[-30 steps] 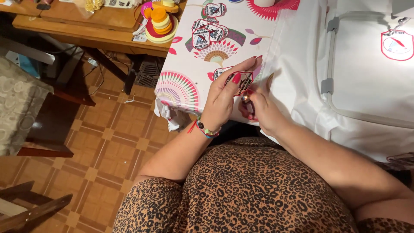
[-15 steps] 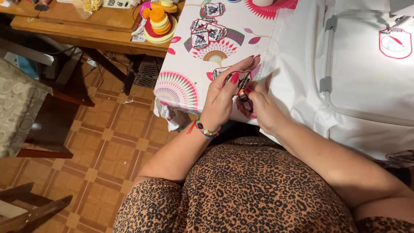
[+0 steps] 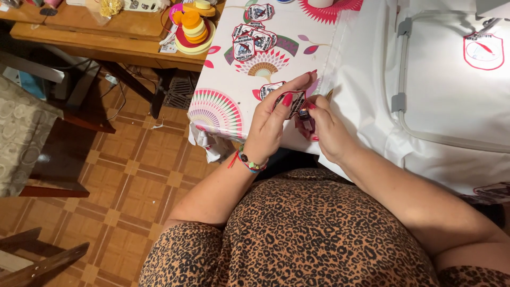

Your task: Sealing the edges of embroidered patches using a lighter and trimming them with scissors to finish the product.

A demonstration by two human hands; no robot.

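My left hand pinches a small shield-shaped embroidered patch between thumb and fingers, held just above the table's front edge. My right hand is closed on a small dark tool with a red part, its tip against the patch's lower edge. What kind of tool it is cannot be told. A similar patch lies on the patterned tablecloth right behind my left hand, and several more patches lie farther back.
White fabric held in an embroidery hoop with a stitched red emblem fills the right side. Stacked coloured rings rest on a wooden table at the upper left. Chairs stand on the tiled floor to the left.
Both hands stay together at the patch with only slight finger shifts. The view has drifted a little.
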